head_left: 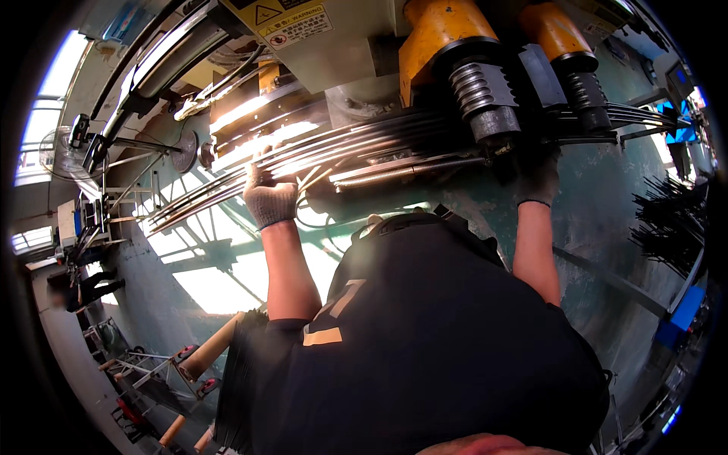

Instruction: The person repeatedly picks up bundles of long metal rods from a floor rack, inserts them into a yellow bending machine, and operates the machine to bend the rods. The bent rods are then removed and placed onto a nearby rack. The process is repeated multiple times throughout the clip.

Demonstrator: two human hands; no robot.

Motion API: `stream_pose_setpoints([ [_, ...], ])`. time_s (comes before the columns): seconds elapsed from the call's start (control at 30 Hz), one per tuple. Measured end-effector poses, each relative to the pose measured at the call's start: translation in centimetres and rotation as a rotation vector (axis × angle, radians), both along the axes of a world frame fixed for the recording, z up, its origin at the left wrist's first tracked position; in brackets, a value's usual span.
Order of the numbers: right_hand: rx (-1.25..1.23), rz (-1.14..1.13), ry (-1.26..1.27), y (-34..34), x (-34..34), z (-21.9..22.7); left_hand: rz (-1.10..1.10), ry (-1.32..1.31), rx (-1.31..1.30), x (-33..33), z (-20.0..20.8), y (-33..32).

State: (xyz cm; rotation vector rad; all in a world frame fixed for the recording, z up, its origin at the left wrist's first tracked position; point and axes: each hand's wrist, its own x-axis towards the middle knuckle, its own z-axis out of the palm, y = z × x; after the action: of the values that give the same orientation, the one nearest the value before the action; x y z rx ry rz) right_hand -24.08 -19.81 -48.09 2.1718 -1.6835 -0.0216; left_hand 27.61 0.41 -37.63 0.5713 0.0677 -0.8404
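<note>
A bundle of long thin metal rods (326,152) runs across in front of me, passing under the machine's orange cylinders on the right. My left hand (271,201), in a grey knit glove, is closed around the rods left of the middle, its fingers partly lost in glare. My right hand (538,182), gloved too, reaches up below the ribbed metal shaft (485,98) of the larger orange cylinder (451,38). Deep shadow hides its fingers, so I cannot make out what it touches.
A second orange cylinder (557,34) stands at the upper right. Dark rods are stacked on the right (667,227) and beside my left side (239,387). A wheeled metal cart (152,371) is at the lower left. Another person (87,290) stands at the far left.
</note>
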Motion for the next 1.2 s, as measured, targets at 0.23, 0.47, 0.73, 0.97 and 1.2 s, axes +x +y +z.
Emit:
stream_pose_setpoints([
  [0.23, 0.23, -0.151, -0.368, 4.4, -3.7, -5.5, 0.089, -0.013, 0.099, 1.5, -0.8, -0.2],
  [0.47, 0.453, -0.664, -1.017, 5.6, -1.7, -6.0, 0.004, -0.026, 0.093, -2.9, -1.7, -1.8],
  [0.73, 0.464, -0.145, -0.488, 5.1, -1.0, -9.7, -0.307, -0.629, 0.399, -6.7, 0.0, -1.0],
  [0.97, 0.571, -0.601, -1.684, 7.0, -1.9, -12.5, -0.068, 0.057, -0.08, -0.2, 1.2, 3.3],
  [1.2, 0.649, -0.969, -1.704, 12.7, 1.8, -10.7, 0.19, -0.064, -0.036, 17.6, -0.5, 14.3],
])
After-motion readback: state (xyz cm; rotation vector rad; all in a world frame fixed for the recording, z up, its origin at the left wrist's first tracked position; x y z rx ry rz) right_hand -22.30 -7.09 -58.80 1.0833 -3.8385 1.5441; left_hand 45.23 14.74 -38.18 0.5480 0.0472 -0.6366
